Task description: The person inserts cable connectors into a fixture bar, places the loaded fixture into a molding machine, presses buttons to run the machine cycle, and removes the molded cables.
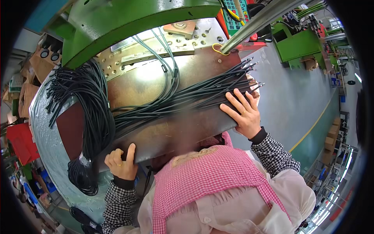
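Head view is showing us a bundle of black cables [183,97] lying across a rusty brown metal plate [156,128] under a big green machine [128,23]. We are seeing the right hand [243,113] resting flat on the cable ends at the right edge of the plate, with its fingers spread apart and clamped on nothing. We are seeing the left hand [121,162] gripping the near edge of the plate, thumb on top and fingers curled under, just beside where the cables are hanging down in loops [87,117]. We are thinking the cables could be sliding off the plate, because the heavy loops on the left are pulling them down. We are also thinking the loose ends [249,74] could be fanning out and getting tangled, since the right hand is only pressing on them. Fingers near the machine could be getting pinched too.
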Motion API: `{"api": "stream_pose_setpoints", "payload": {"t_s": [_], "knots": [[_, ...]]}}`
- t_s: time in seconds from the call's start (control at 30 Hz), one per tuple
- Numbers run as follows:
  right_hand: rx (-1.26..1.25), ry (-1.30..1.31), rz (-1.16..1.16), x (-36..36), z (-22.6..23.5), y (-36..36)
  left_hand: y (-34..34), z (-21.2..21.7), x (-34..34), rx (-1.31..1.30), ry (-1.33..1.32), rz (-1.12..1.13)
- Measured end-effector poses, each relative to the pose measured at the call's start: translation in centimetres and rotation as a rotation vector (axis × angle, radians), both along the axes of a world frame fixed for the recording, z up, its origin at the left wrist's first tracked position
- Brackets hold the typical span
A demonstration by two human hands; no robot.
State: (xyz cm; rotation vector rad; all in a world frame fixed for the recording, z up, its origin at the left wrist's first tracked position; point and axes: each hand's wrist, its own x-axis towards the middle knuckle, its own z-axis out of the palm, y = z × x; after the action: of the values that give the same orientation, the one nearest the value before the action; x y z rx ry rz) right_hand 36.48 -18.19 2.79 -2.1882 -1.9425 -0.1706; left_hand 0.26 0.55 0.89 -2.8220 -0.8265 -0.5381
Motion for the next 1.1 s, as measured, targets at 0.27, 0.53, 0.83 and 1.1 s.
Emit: {"api": "stream_pose_setpoints", "payload": {"t_s": [0.27,0.53,0.83,1.1], "knots": [[-0.026,-0.041,0.008,0.2,0.6,-0.1,-0.5,4.2,3.5,-0.545,0.027,-0.181],[-0.041,0.344,0.083,4.5,5.2,4.6,1.0,2.4,20.9,0.004,-0.078,-0.528],[-0.030,0.417,0.166,7.2,5.6,7.1,4.6,4.0,23.0,-1.055,-0.249,-0.470],[0.015,0.042,0.029,5.6,5.2,7.5,5.8,7.7,21.9,-1.438,-0.155,-0.449]]}}
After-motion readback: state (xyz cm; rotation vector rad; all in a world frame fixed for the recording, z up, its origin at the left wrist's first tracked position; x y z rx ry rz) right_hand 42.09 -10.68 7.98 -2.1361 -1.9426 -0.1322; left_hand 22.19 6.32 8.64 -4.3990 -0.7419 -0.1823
